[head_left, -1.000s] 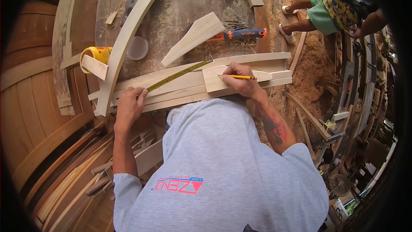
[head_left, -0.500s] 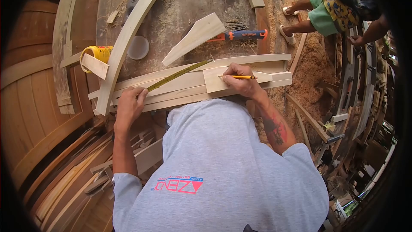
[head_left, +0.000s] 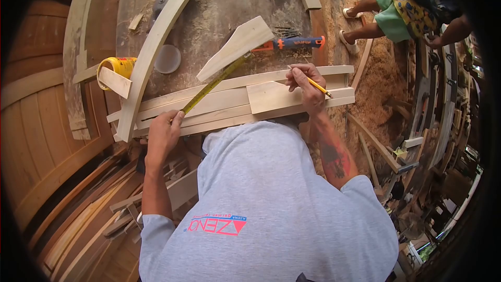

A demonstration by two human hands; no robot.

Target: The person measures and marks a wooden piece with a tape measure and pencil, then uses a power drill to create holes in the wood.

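Both hands shifted, right hand (head_left: 309, 90) lifted pencil (head_left: 315, 84), tape measure (head_left: 211, 84) swung up

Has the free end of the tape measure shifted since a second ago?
Yes. The tape measure has swung up off the long strips toward the pale wedge; the left hand pins its near end.

Right hand (head_left: 308, 86) holds pencil (head_left: 316, 84); left hand (head_left: 164, 133) holds tape measure (head_left: 211, 84).
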